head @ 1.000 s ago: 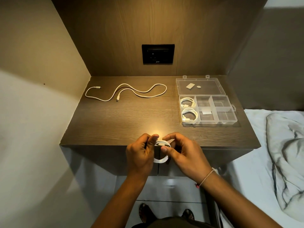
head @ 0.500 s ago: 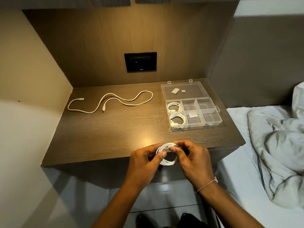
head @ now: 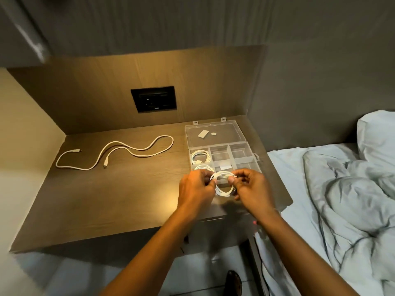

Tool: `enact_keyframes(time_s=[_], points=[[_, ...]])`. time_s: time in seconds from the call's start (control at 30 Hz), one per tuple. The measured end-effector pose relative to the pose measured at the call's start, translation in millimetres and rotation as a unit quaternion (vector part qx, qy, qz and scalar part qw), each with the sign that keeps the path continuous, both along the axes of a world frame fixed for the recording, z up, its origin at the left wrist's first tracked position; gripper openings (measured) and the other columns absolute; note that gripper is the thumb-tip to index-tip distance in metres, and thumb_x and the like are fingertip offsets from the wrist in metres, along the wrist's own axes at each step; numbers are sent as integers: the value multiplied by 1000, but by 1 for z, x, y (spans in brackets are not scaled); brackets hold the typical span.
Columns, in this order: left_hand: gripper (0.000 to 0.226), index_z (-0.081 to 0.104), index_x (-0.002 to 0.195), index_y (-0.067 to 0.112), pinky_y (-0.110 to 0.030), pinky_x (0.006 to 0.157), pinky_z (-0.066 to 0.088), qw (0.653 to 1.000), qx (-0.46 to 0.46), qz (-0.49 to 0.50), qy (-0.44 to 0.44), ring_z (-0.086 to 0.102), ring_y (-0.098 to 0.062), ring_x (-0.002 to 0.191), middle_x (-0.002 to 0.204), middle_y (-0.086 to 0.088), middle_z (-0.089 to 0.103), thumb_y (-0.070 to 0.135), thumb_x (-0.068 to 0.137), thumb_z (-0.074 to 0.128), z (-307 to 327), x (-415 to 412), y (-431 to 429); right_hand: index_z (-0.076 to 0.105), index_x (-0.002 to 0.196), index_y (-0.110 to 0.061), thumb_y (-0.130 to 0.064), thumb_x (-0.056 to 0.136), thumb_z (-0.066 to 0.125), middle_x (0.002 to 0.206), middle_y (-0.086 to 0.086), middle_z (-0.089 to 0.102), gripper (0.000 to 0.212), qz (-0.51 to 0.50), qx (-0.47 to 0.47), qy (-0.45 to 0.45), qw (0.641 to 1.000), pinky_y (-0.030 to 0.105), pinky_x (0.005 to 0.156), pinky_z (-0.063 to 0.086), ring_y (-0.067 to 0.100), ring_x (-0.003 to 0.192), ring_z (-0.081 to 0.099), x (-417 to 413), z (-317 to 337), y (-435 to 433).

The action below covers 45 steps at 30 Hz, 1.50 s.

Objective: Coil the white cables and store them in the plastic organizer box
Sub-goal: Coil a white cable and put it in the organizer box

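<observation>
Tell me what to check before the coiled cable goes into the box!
1. Coiled cable held by both the left hand and right hand: ok.
2. Organizer box lid open: ok.
3. Empty compartment free: ok, several on the right.
4. Coil tied so it won't spring open: cannot tell.
5. Coil fits a compartment: cannot tell.
6. All cables coiled: not ok, loose cable lies on the table.

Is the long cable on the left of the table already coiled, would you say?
No, the loose cable lies spread in open curves on the table, uncoiled.
</observation>
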<state>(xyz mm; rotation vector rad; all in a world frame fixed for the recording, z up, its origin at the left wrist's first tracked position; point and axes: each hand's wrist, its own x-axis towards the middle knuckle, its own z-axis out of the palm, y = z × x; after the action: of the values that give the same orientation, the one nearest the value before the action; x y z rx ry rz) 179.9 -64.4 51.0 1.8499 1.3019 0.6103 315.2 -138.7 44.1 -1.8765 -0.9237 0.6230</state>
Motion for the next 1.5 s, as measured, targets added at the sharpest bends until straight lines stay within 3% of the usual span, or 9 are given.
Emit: enact_keyframes(time_s=[0.07, 0.2, 0.37, 0.57, 0.8, 0.9, 1.03, 1.27, 1.5], points=[[21, 76, 103, 18, -33, 72, 60, 1000, -20, 7, 23, 69, -15, 77, 91, 1, 77, 23, 84, 73, -2, 22, 19, 70, 89, -30, -24, 86, 74, 86, -5, 72, 8, 7, -15, -12, 1000, 40, 65, 64, 19, 74, 71, 24, -1, 19], [17, 78, 97, 19, -24, 59, 49, 996, -23, 24, 80, 64, -15, 72, 87, 0, 77, 21, 80, 75, -8, 52, 45, 76, 91, -18, -22, 85, 75, 83, 3, 75, 8, 44, -71, -42, 996, 46, 70, 63, 22, 70, 71, 55, -4, 54], [18, 79, 94, 20, -19, 46, 33, 990, -46, 57, 124, 57, -9, 64, 84, 1, 76, 18, 77, 75, -16, 68, 56, 79, 88, -14, -24, 82, 78, 90, 5, 78, 12, 125, -152, -113, 974, 39, 81, 59, 20, 82, 68, 79, -10, 86], [17, 78, 96, 19, -25, 59, 42, 986, -52, 67, 145, 64, -16, 75, 87, -3, 76, 18, 80, 74, -16, 81, 61, 79, 85, -17, -27, 82, 78, 85, 2, 76, 11, 167, -187, -163, 954, 35, 74, 58, 16, 76, 64, 93, -9, 101], [24, 75, 104, 19, -28, 63, 44, 979, -14, 82, 188, 60, -19, 80, 100, -5, 74, 17, 80, 76, -13, 85, 57, 80, 84, -16, -28, 82, 76, 80, 5, 76, 13, 200, -220, -218, 930, 37, 73, 60, 19, 76, 67, 88, -11, 104], [29, 73, 107, 19, -34, 70, 51, 971, 8, 75, 227, 64, -28, 94, 104, -8, 71, 12, 79, 73, -12, 86, 54, 79, 83, -20, -36, 79, 77, 76, 0, 73, 16, 203, -225, -262, 916, 38, 74, 59, 19, 76, 65, 83, -8, 107], [30, 72, 108, 15, -38, 73, 54, 956, 60, 54, 282, 65, -29, 91, 101, -12, 70, 10, 78, 74, -15, 87, 48, 78, 85, -19, -36, 80, 77, 81, 5, 72, 18, 196, -222, -342, 892, 35, 73, 55, 23, 78, 63, 69, -9, 108], [34, 72, 110, 21, -38, 78, 56, 971, 40, 69, 227, 66, -29, 94, 102, -9, 73, 15, 77, 76, -17, 77, 48, 78, 91, -17, -34, 81, 75, 91, 10, 74, 20, 189, -223, -385, 875, 37, 76, 56, 30, 91, 69, 61, -10, 107], [30, 72, 108, 22, -37, 80, 57, 980, 4, 22, 196, 68, -26, 92, 100, -8, 75, 23, 78, 77, -20, 73, 45, 73, 102, -8, -9, 88, 65, 103, 16, 73, 16, 221, -228, -472, 823, 40, 78, 54, 34, 100, 67, 50, -5, 104]])
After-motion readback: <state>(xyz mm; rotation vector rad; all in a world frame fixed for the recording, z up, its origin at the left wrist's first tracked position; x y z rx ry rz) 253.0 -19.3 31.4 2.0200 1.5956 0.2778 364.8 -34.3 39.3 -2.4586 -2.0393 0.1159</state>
